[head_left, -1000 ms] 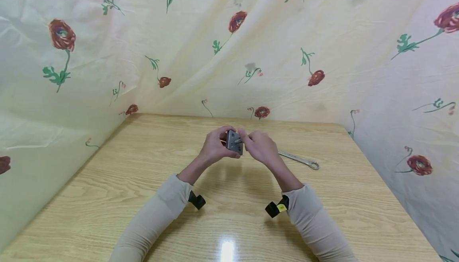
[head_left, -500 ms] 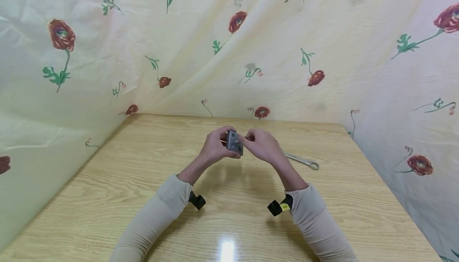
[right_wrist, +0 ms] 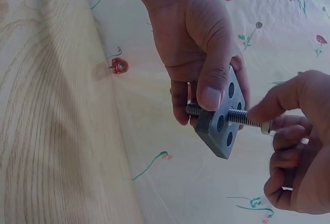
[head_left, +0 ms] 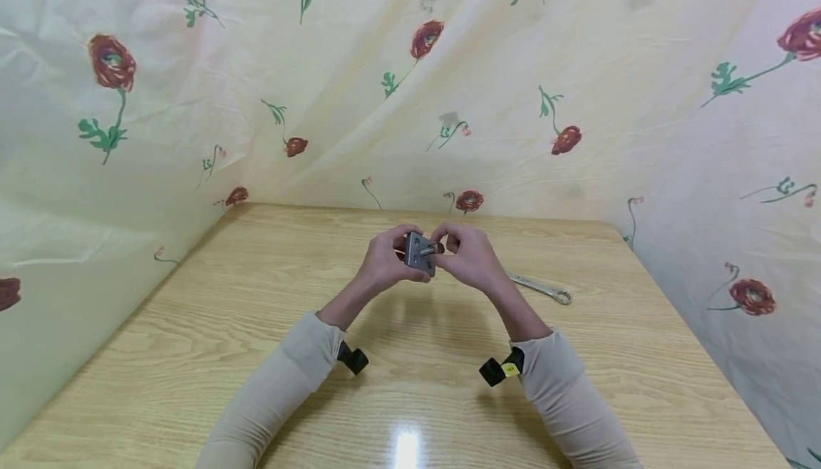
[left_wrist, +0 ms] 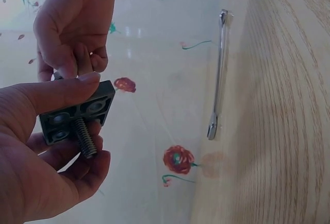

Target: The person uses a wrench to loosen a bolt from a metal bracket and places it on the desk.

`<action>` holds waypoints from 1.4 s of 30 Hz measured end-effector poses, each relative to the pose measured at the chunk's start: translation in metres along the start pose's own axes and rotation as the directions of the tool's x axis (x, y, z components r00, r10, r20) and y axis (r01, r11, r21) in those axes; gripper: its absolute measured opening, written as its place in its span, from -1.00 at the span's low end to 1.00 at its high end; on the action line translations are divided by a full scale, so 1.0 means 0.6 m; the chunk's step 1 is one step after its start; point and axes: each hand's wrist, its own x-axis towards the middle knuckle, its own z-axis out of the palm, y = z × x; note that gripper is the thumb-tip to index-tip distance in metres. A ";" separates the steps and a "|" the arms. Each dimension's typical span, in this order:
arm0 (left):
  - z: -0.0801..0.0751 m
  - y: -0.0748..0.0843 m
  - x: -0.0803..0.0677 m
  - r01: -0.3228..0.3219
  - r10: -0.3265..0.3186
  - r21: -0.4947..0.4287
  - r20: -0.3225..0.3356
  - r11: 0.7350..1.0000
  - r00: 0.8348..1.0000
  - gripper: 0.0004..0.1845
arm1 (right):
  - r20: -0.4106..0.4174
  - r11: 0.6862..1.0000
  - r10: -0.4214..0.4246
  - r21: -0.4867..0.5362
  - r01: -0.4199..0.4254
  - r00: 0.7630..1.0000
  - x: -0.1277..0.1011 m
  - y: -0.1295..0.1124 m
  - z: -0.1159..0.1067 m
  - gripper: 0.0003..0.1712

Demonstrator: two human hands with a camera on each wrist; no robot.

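Observation:
My left hand [head_left: 383, 261] grips a small grey square plate [right_wrist: 219, 140] by its edges, thumb on one side and fingers on the other. Several round holes surround its centre. A threaded metal bolt [right_wrist: 240, 117] passes through the middle; its other end [left_wrist: 85, 139] sticks out at the ribbed back in the left wrist view. With thumb and forefinger, my right hand [right_wrist: 309, 147] pinches the bolt near its head [right_wrist: 266, 127], while the other fingers curl toward the palm. A length of bare thread shows between plate and head. Both hands are raised over the table.
A combination wrench [head_left: 539, 287] lies on the wood-grain table [head_left: 410, 355] behind and right of my right hand. Flower-printed sheeting [head_left: 359, 98] rises along the table's back and sides. Each wrist carries a black camera [head_left: 492, 372].
My right hand has shifted slightly right, and its thumb and forefinger have changed their hold on the bolt, leaving more of it in sight. My left hand and the plate stay nearly still.

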 end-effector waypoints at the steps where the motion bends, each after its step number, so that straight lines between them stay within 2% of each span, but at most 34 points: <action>1: 0.000 0.000 0.000 0.001 -0.001 -0.001 0.000 1.000 1.000 -0.25 | -0.007 1.000 0.003 0.009 -0.003 1.000 0.000 0.000 0.001 -0.80; 6: 0.002 0.000 0.001 0.003 -0.003 0.000 0.007 1.000 1.000 -0.25 | -0.027 1.000 0.001 0.028 0.000 1.000 0.000 0.001 0.003 -0.72; 11: 0.002 -0.002 0.001 0.001 -0.001 -0.003 0.006 1.000 1.000 -0.25 | -0.002 0.999 -0.005 0.047 0.005 1.000 0.002 0.001 0.002 -0.65; 15: 0.002 -0.002 0.001 0.004 -0.004 -0.006 0.003 1.000 1.000 -0.24 | 0.009 0.993 0.070 0.093 -0.071 0.997 0.003 -0.001 -0.005 -0.59; 18: 0.002 -0.002 0.001 0.005 -0.005 0.000 0.003 1.000 1.000 -0.24 | 0.024 0.987 0.154 0.049 -0.155 0.988 0.003 0.000 -0.008 -0.60; 19: 0.002 -0.002 0.000 0.006 -0.006 0.003 0.002 1.000 1.000 -0.24 | 0.040 0.984 0.178 0.012 -0.179 0.983 0.003 0.001 -0.009 -0.53; 22: 0.003 -0.003 0.001 0.006 -0.006 0.014 -0.002 1.000 1.000 -0.24 | 0.123 0.968 0.238 -0.104 -0.227 0.963 0.002 0.007 -0.007 -0.18; 26: 0.003 -0.006 0.001 0.003 -0.003 0.022 -0.006 1.000 1.000 -0.24 | 0.190 0.958 0.271 -0.146 -0.246 0.944 0.002 0.014 -0.002 0.04; 32: 0.004 -0.005 0.001 -0.002 0.002 0.023 -0.003 1.000 1.000 -0.24 | 0.165 0.961 0.268 -0.116 -0.251 0.949 0.001 0.009 0.007 0.01; 42: 0.003 -0.004 0.001 -0.010 0.010 0.015 0.004 1.000 1.000 -0.21 | 0.150 0.963 0.259 -0.113 -0.243 0.954 -0.001 0.000 0.010 -0.33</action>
